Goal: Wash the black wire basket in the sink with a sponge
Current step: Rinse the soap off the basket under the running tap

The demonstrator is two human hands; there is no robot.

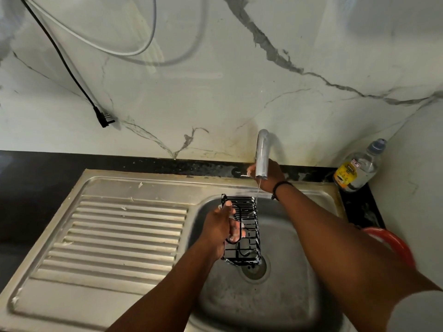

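Observation:
My left hand (221, 225) grips the black wire basket (249, 232) by its left side and holds it over the steel sink bowl (287, 271), above the drain (254, 269). My right hand (268, 177) reaches behind the chrome tap spout (261, 154), its fingers around the tap handle at the back ledge. A thin stream of water (257, 191) falls from the spout onto the basket's far end. No sponge is visible.
A ribbed steel drainboard (119, 236) lies left of the bowl. A clear bottle with a yellow label (359, 168) stands in the back right corner. A red rim (395, 243) shows at the right. A black plug (103, 118) hangs on the marble wall.

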